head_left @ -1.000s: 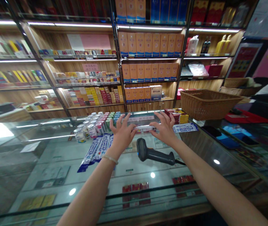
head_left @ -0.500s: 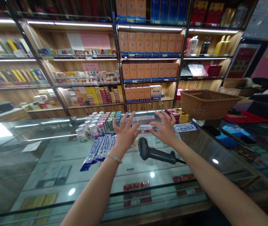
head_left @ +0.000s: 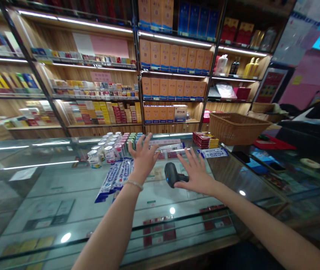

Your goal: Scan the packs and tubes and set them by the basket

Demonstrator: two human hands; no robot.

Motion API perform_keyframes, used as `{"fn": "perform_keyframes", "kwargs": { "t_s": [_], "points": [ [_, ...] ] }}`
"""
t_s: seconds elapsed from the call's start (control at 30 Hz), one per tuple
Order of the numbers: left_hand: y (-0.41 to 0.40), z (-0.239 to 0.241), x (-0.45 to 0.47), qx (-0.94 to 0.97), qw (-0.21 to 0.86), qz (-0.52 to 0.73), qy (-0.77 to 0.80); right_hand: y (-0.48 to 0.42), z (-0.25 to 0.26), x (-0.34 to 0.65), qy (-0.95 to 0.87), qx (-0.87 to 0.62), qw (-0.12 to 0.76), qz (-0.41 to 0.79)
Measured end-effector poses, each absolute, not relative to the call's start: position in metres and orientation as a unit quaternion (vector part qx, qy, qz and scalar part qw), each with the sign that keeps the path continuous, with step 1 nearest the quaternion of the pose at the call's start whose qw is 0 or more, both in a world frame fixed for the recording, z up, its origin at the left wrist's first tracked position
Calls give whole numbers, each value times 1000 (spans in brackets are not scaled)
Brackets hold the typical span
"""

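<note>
My left hand (head_left: 143,159) is open with its fingers spread, holding nothing, above the glass counter. Just left of it lie several long blue-and-white packets (head_left: 115,178). My right hand (head_left: 195,174), also open, hovers over a dark barcode scanner (head_left: 171,175) and hides most of the scanner's handle; whether it touches the handle I cannot tell. Beyond both hands another long packet (head_left: 174,146) lies crosswise on the glass. One more blue-and-white packet (head_left: 214,152) rests past my right fingertips.
Several small canisters (head_left: 109,153) stand in rows behind the left packets. Stacked red and yellow flat boxes (head_left: 205,140) sit near a wicker basket (head_left: 237,129) on the right. Shelves with orange boxes (head_left: 174,55) line the back wall.
My right hand has come back toward me from the crosswise packet and now covers the scanner's handle. My left hand stays spread nearby. The view has turned slightly right.
</note>
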State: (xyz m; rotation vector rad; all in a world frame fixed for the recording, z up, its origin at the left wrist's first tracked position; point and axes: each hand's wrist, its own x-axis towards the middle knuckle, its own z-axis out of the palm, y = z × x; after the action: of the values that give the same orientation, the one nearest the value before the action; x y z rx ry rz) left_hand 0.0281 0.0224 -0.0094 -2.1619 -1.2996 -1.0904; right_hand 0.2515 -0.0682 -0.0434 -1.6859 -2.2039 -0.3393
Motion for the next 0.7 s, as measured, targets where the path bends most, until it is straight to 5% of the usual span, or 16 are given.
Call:
{"fn": "perform_keyframes", "kwargs": {
  "t_s": [0.7],
  "points": [
    [30, -16, 24, -763, 194, -377, -489, -72, -49, 254, -803, -542, 223, -102]
  ]
}}
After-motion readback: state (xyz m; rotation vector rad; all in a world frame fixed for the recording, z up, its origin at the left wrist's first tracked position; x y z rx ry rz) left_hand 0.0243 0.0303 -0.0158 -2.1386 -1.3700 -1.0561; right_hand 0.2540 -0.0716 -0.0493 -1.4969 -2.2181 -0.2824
